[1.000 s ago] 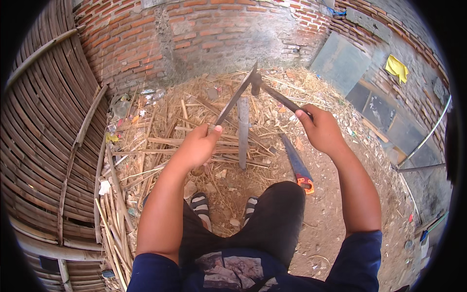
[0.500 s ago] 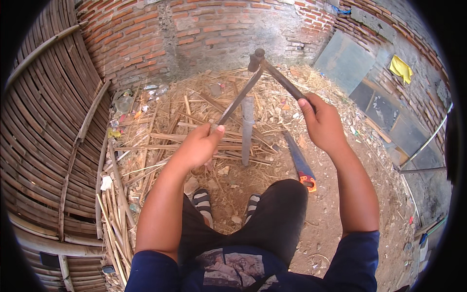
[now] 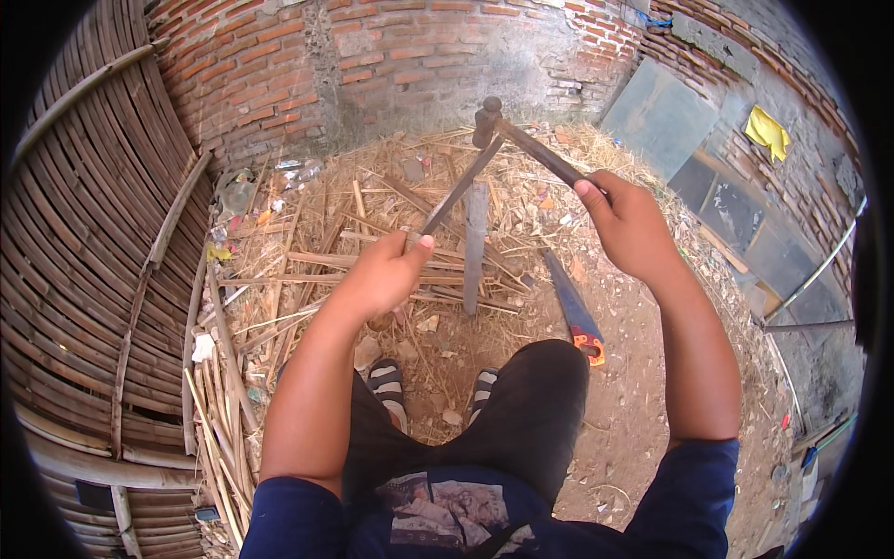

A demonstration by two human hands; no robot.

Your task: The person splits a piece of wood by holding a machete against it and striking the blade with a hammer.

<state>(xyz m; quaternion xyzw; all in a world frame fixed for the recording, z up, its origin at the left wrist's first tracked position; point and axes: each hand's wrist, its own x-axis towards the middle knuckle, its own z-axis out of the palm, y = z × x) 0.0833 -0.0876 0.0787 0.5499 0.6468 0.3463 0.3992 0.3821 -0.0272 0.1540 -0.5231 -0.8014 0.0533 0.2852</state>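
My right hand (image 3: 633, 224) is closed round the end of a hammer's (image 3: 548, 156) long dark handle. The hammer's thick, rounded metal head rises at the far side, in front of the brick wall. In my left hand (image 3: 377, 275) is a narrow, dark, flat strip (image 3: 458, 196), slanting up and away to the right. Its far tip meets the hammer close to the head; whether it is metal or wood I cannot tell. Behind the strip, a grey post (image 3: 475, 252) stands upright. My left fingers are partly hidden under the hand.
A handsaw (image 3: 570, 303) with an orange-and-black handle lies on the dirt at right. Split wood or bamboo pieces (image 3: 321, 270) and shavings cover the ground ahead. A slatted bamboo wall (image 3: 93, 270) borders the left; a brick wall (image 3: 410, 56) closes the far side. Grey panels (image 3: 661, 116) lean at right.
The hammer head has shifted slightly left and down, staying by the strip's tip. My right hand and forearm have moved a little to the right; my left hand has barely moved.
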